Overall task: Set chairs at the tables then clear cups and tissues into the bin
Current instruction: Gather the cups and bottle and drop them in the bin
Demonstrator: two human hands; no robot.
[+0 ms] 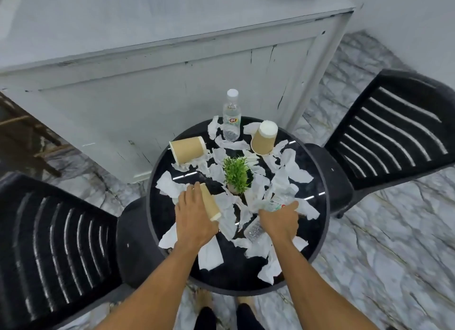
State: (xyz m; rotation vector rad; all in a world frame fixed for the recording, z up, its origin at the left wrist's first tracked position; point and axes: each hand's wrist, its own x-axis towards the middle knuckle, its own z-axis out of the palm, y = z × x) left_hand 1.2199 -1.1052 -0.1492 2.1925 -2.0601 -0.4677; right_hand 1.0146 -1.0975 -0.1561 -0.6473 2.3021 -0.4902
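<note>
Fingers of the left hand (195,213) wrap a tipped paper cup (212,205); right hand (280,218) curls round a crushed clear bottle (256,230), both low on the round black bench (234,275), torn tissues (295,168) scattered all around a small green plant (237,174).

Left hand (194,216) grips a cup (211,204); right hand (280,221) grips a bottle (255,230).

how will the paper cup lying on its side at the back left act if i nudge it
The paper cup lies on its side on the glossy table, so it would probably roll, curving since it tapers. Being paper, it is likely light and crushable. Tissues against it may stop it.
</note>
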